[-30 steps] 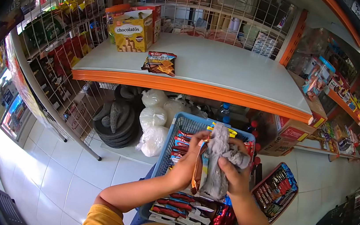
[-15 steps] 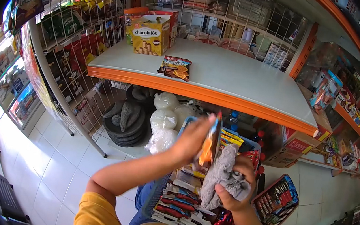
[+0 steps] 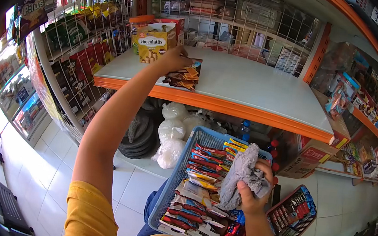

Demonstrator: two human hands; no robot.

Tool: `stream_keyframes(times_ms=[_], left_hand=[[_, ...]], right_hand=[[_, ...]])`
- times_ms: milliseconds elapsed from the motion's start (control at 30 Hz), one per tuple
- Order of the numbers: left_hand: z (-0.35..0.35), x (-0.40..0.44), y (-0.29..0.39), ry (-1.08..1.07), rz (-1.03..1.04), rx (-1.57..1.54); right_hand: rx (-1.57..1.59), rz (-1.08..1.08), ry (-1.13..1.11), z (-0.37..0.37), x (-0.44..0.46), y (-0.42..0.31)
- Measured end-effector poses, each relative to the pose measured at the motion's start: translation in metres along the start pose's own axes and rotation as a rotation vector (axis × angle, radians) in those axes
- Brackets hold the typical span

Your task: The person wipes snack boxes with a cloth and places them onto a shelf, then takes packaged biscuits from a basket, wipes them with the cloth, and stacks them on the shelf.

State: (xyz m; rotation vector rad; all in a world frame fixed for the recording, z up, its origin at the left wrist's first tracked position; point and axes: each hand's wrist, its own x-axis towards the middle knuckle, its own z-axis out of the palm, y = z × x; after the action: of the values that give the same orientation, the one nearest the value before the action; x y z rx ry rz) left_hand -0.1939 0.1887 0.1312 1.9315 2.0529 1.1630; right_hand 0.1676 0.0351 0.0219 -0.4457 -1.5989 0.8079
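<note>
My left hand point(image 3: 177, 60) is stretched out over the white shelf, its fingers closed on the upper edge of a brown Malkist cracker packet point(image 3: 186, 76). That packet lies at the shelf's front edge; the other Malkist packet seen there before is covered by it or by my hand. Over the blue basket point(image 3: 167, 195), my right hand point(image 3: 255, 188) grips a crumpled grey cloth point(image 3: 238, 177). Rows of wrapped snack bars point(image 3: 201, 175) fill the basket below the cloth.
A yellow Chocolatos box point(image 3: 154, 44) stands on the white shelf point(image 3: 253, 85), left of the packet. Beneath are white plastic bags point(image 3: 171, 134) and dark stone mortars point(image 3: 138, 135). A second basket point(image 3: 292, 218) with packets sits on the tiled floor at right.
My left hand has moved from above the basket up and left to the shelf, carrying a packet onto the spot where the first packet lay. My right hand keeps the cloth.
</note>
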Motion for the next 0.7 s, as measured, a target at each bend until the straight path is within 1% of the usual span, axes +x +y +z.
stream_keyframes(times_ms=[100, 200, 300, 400, 467, 500, 533, 567, 600, 700], left_hand=[[0.004, -0.004, 0.002, 0.180, 0.204, 0.268], [-0.003, -0.022, 0.038, 0.327, 0.186, 0.694], [-0.008, -0.045, 0.069, 0.634, 0.523, 0.673], [0.005, -0.093, 0.100, 0.415, 0.682, 0.369], [0.025, -0.132, 0.106, 0.080, 0.695, 0.217], [0.039, -0.145, 0.101, -0.075, 0.665, 0.131], [0.051, -0.153, 0.092, -0.225, 0.679, 0.065], [0.063, -0.158, 0.082, -0.282, 0.733, 0.031], [0.073, -0.163, 0.072, -0.428, 0.627, -0.001], [0.087, -0.166, 0.048, -0.611, 0.463, -0.083]], right_hand=[[0.053, 0.060, 0.053, -0.002, -0.002, 0.005], [0.105, 0.113, 0.131, -0.004, -0.002, 0.005], [0.164, 0.137, 0.221, -0.005, -0.002, 0.009], [0.210, 0.186, 0.308, -0.008, 0.000, 0.010], [0.245, 0.223, 0.364, -0.009, 0.003, 0.012], [0.265, 0.238, 0.391, -0.009, 0.005, 0.012], [0.302, 0.267, 0.410, -0.009, 0.006, 0.012], [0.314, 0.278, 0.410, -0.009, 0.007, 0.013], [0.327, 0.288, 0.413, -0.009, 0.006, 0.014], [0.312, 0.263, 0.391, -0.010, 0.006, 0.019]])
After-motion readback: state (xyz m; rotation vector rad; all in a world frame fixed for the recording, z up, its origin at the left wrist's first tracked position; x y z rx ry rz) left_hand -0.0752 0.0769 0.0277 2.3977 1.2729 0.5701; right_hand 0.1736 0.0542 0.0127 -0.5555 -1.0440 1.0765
